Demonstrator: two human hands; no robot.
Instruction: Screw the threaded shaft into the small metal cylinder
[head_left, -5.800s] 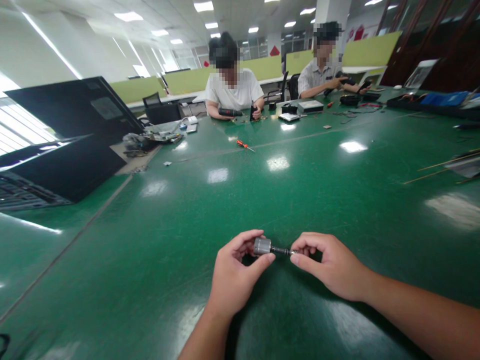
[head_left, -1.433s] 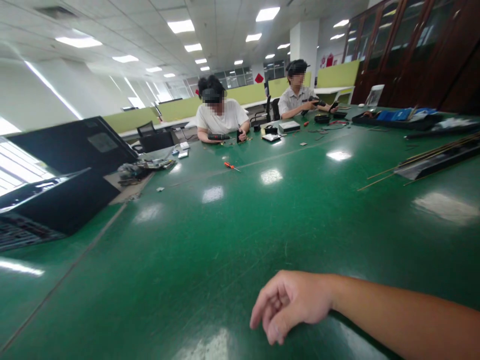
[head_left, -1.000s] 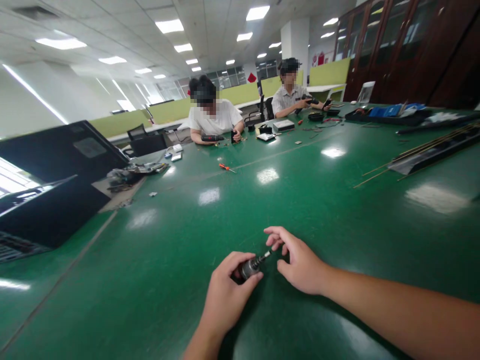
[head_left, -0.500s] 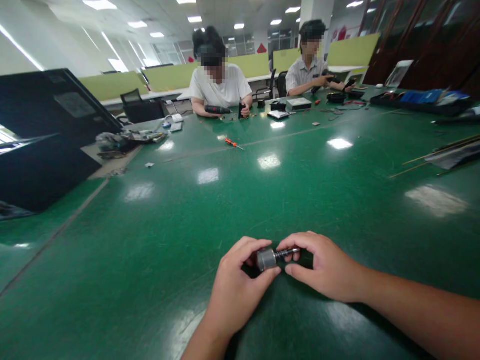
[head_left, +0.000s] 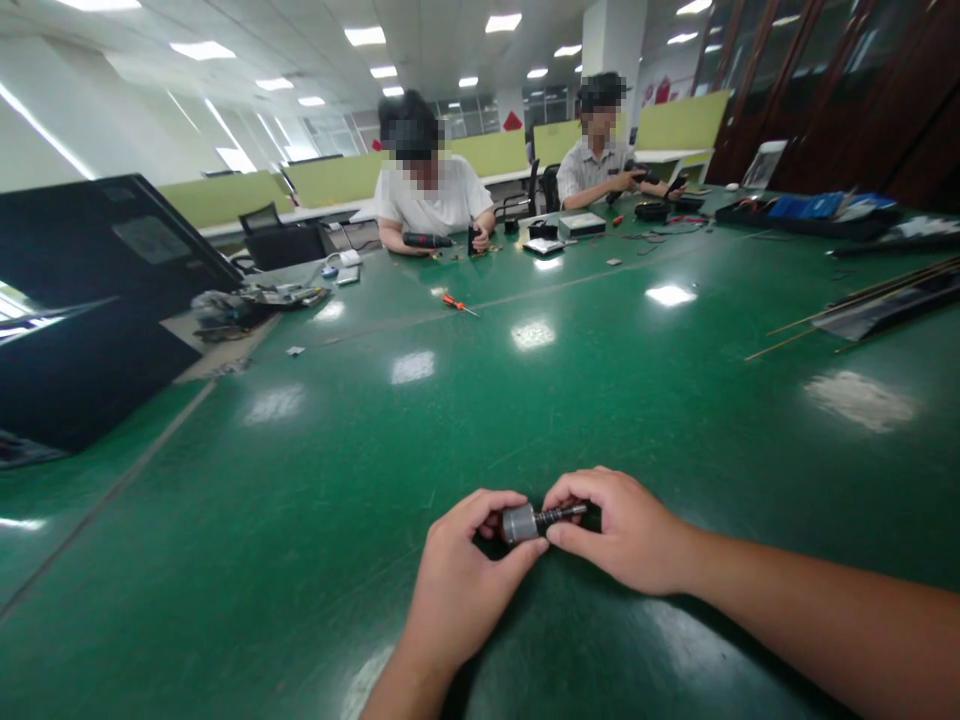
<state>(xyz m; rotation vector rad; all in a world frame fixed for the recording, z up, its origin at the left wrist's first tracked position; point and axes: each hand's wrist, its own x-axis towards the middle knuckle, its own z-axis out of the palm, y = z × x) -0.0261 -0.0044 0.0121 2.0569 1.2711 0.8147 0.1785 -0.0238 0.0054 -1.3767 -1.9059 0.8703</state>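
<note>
Just above the green tabletop in front of me is a small silver-grey metal cylinder point(head_left: 520, 524) with a dark, ridged shaft, much like a small motor with a spring or worm on its shaft. My left hand point(head_left: 469, 570) pinches the cylinder body between thumb and fingers. From the other side my right hand point(head_left: 626, 530) curls around the shaft, its thumb and forefinger close in where shaft meets body. The shaft's bright tip points right, towards the right palm. Parts of the fingers behind the cylinder are hidden.
An orange-handled screwdriver point(head_left: 457, 304) lies mid-table. Left stands a large black panel point(head_left: 90, 290) beside loose parts. Thin rods point(head_left: 847, 310) lie at right, below a tray with blue packets point(head_left: 814, 208). Two people sit across, one beside a black power tool point(head_left: 427, 241).
My right thumb and fingers have closed in on the shaft beside the cylinder body. Both hands and the cylinder appear slightly further left and lower; the whole view has shifted too.
</note>
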